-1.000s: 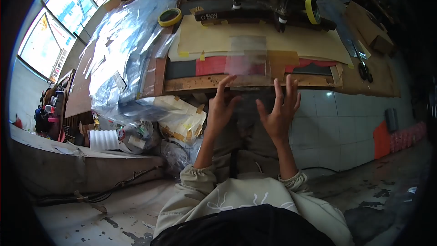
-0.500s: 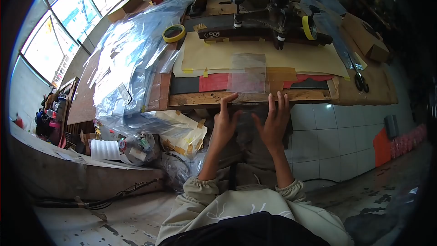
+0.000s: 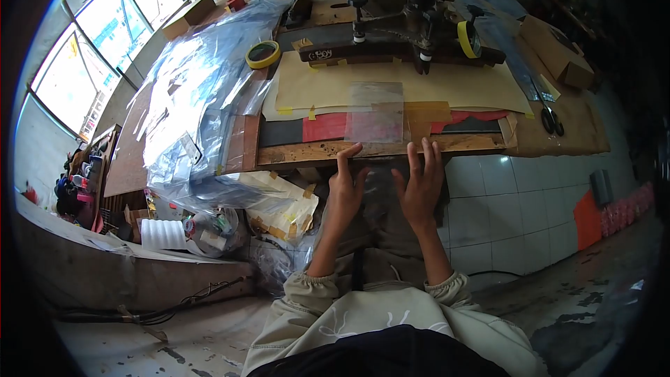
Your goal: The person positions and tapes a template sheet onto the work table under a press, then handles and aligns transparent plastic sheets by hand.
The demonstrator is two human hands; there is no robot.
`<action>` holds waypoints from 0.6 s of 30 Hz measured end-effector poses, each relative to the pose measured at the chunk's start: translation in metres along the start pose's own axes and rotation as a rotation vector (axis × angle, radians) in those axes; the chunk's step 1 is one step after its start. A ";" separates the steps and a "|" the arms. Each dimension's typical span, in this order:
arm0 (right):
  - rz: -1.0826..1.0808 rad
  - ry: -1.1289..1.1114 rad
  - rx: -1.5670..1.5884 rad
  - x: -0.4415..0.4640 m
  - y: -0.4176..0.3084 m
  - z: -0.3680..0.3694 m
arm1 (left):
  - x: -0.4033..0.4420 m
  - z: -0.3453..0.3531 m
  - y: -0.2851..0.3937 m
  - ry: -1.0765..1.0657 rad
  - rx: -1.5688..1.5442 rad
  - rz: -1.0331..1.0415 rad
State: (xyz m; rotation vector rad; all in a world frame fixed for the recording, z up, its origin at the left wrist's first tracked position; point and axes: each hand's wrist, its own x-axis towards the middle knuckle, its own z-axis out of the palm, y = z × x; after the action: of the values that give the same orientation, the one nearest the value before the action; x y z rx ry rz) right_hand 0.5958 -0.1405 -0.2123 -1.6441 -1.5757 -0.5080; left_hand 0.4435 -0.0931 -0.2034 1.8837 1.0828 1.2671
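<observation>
My left hand (image 3: 345, 187) has its fingers apart at the front edge of the wooden board (image 3: 307, 153), with nothing in it. To its right, my right hand (image 3: 421, 185) is spread too, its fingertips at the same edge and nothing held. Just beyond my fingertips lies a clear plastic sheet (image 3: 375, 113) over a red strip (image 3: 325, 128) and a large cream sheet (image 3: 447, 87). A translucent amber piece (image 3: 427, 113) lies right beside the clear sheet.
A dark clamp bar (image 3: 391, 52) on a machine spans the back of the board. Yellow tape rolls (image 3: 263, 54) sit left and right. Black-handled scissors (image 3: 551, 122) lie at right. Shiny plastic film (image 3: 188, 112) covers the left side.
Over the last second the view has shifted, so the table sits lower in the picture. Both hands have come closer to the board's front edge and remain spread. The sheets look unmoved.
</observation>
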 end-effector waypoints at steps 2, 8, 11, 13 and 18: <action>-0.011 -0.013 -0.046 0.001 -0.001 -0.002 | 0.000 0.000 0.000 0.008 0.020 0.013; 0.046 -0.030 -0.046 0.005 -0.010 -0.007 | -0.001 0.002 -0.002 0.025 0.059 0.047; 0.043 -0.025 -0.052 0.004 -0.010 -0.006 | 0.000 0.003 -0.004 0.041 0.074 0.081; 0.042 -0.025 -0.048 0.005 -0.010 -0.007 | 0.000 0.004 -0.002 0.060 0.088 0.102; 0.036 -0.028 -0.048 0.005 -0.009 -0.007 | -0.001 0.003 -0.002 0.038 0.084 0.076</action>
State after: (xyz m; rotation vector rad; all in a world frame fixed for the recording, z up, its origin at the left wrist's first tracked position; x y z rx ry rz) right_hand 0.5890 -0.1433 -0.2024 -1.7192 -1.5618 -0.5091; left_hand 0.4454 -0.0929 -0.2064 1.9879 1.1093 1.3230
